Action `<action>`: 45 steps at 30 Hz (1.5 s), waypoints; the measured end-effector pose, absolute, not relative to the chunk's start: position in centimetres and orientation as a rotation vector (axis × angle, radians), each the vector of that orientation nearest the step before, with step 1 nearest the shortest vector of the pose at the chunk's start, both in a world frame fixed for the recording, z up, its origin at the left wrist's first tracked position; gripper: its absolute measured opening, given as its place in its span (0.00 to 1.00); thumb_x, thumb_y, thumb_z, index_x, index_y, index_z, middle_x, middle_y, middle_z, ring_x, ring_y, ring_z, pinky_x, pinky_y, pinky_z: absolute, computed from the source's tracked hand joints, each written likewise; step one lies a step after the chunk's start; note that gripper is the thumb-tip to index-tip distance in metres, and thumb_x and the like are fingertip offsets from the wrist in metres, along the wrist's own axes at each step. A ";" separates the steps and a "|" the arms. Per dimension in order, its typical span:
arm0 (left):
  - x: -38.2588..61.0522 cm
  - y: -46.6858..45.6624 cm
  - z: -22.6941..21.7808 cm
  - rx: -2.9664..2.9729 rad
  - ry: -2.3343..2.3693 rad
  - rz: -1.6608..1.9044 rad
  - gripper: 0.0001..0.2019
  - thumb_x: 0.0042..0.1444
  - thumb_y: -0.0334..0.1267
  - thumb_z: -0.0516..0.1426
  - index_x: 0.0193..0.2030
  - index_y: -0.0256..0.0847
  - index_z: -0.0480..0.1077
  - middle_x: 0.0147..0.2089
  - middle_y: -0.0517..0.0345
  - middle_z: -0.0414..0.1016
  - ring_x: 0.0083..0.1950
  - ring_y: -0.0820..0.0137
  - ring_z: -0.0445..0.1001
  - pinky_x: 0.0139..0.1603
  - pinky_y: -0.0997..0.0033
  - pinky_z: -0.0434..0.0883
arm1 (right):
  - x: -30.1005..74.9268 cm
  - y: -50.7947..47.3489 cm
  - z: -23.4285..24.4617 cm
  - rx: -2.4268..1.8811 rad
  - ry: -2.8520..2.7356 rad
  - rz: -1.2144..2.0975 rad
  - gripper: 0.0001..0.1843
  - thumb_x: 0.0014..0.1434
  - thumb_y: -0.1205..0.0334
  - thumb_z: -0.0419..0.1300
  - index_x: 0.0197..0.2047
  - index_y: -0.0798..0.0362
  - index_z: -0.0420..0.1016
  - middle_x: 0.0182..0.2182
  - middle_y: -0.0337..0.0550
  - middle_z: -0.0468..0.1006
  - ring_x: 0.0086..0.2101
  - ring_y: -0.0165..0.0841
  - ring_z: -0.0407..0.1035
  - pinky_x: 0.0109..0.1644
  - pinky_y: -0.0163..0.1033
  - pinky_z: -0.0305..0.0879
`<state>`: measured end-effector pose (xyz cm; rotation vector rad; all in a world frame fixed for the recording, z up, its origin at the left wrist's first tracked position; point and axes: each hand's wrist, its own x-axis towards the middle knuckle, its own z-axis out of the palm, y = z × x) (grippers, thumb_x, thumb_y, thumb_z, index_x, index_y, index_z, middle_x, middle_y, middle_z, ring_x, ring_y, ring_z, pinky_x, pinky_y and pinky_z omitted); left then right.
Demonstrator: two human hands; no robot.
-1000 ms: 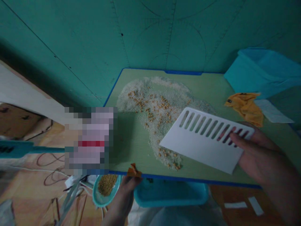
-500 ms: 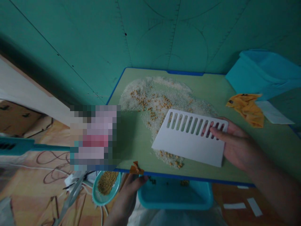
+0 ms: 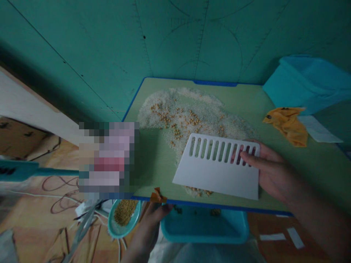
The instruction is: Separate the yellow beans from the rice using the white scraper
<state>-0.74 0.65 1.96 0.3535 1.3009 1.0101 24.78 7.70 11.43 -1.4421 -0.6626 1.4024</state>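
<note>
A white plastic scraper [image 3: 216, 175] with a row of slots is gripped at its right end by my right hand [image 3: 270, 166], the thumb lying over the slots. Its lower edge reaches over a small pile of white grains and yellow beans [image 3: 199, 191] near the table's front edge. Behind it, a wide spread of white grains [image 3: 161, 96] mixed with yellow beans [image 3: 192, 118] covers the green table [image 3: 149, 160]. Below the table edge, my left hand [image 3: 148, 226] grips the left corner of a blue tray [image 3: 205, 239], thumb at its rim; the other fingers are mostly hidden.
A blue bin [image 3: 309, 86], an orange cloth [image 3: 290, 126] and a white sheet [image 3: 319, 129] are at the right. A round bowl of yellowish grains [image 3: 124, 213] sits low left. Orange tape [image 3: 158, 196] sticks to the front edge. A blurred-out patch hides the table's left side.
My right hand has drawn the scraper slightly toward the front edge and left, covering more of the small pile. My left hand and the tray have stayed put.
</note>
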 end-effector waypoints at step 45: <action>-0.7 0.8 2.5 0.328 1.269 0.939 0.09 0.36 0.37 0.67 0.29 0.43 0.80 0.49 0.54 0.84 0.63 0.45 0.68 0.63 0.52 0.64 | 29.9 4.3 11.4 -1.716 -0.468 1.315 0.20 0.27 0.52 0.77 0.26 0.43 0.77 0.21 0.43 0.80 0.23 0.44 0.76 0.27 0.47 0.75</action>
